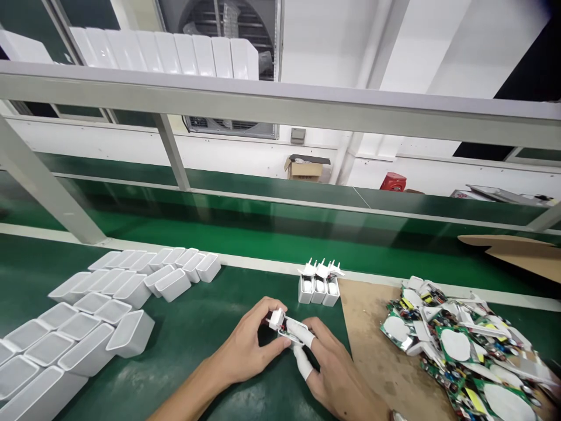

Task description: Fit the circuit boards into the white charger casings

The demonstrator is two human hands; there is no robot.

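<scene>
My left hand (245, 348) pinches one end of a power adapter circuit board (287, 333), near its white plug piece (276, 318). On the other end, my right hand (335, 371) grips with thumb and forefinger, both in white finger covers. Between the hands, parts of the board are hidden by fingers. Just beyond them stand three white cases (319, 291) side by side, with plug pieces and upward prongs at their tops. A heap of green circuit boards (456, 345) with white pads and white plastic parts lies to the right of my right hand.
Several rows of open white cases (92, 321) stand on the green tabletop (175, 356) at left. Brown cardboard (368, 327) lies under the boards. Behind the bench runs a green conveyor belt (263, 234). A metal rail (307, 108) crosses above, with white cases on it.
</scene>
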